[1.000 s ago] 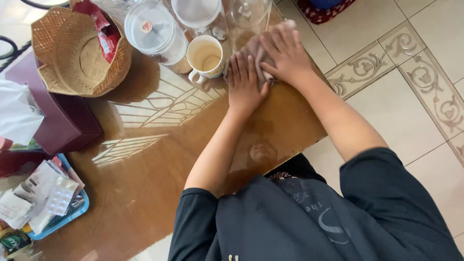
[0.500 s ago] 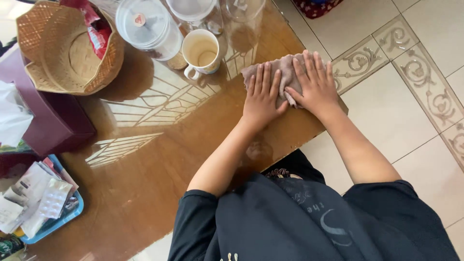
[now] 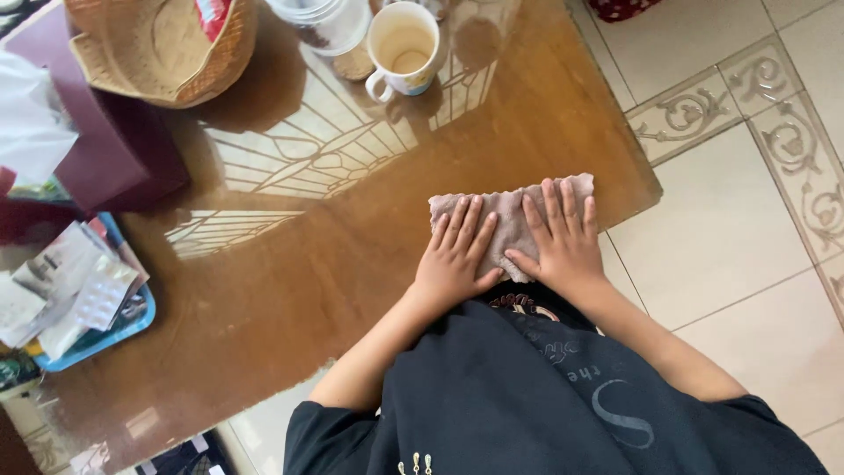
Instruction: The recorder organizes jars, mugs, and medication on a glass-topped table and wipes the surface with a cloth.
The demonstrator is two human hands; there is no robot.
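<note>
A: Where the counter point(image 3: 290, 290) meets its left rim, what is stacked there?

B: A blue tray point(image 3: 123, 330) heaped with silver foil packets and pale paper sleeves; behind it a dark maroon box point(image 3: 105, 158) with white tissue; a woven basket point(image 3: 167, 53) holding a red packet at the far left; a jar point(image 3: 330, 22) and a white mug point(image 3: 403, 48) beside it.

A: And the edges?

B: The cloth point(image 3: 510, 215) lies near the counter's near right corner, just inside the edge; bare glossy wood spreads wide to its left; tiled floor point(image 3: 730, 220) beyond.

A: The hands?

B: Left hand point(image 3: 455, 259) and right hand point(image 3: 563, 237) lie flat, fingers spread, side by side, pressing on the cloth, gripping nothing.

A: Changed since earlier?

B: Cloth and hands have come nearer the body, well away from the mug.
</note>
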